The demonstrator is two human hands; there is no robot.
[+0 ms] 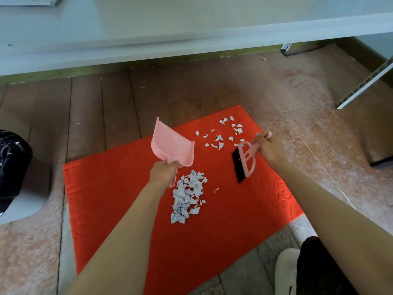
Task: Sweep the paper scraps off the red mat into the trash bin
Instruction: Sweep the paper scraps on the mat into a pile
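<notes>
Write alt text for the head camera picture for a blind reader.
Over a red mat, the left hand holds a pink dustpan and the right hand a pink brush; paper scraps lie piled mid-mat, more scattered farther back. A black-lined trash bin stands left.

Brown plank floor (95, 103), red mat (119, 188) flat on it, black-bagged trash bin (12, 158) at left edge

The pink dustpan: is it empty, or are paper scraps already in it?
Empty. The dustpan, held by the left hand, shows only bare pink inside; the paper scraps lie on the red mat.
</notes>
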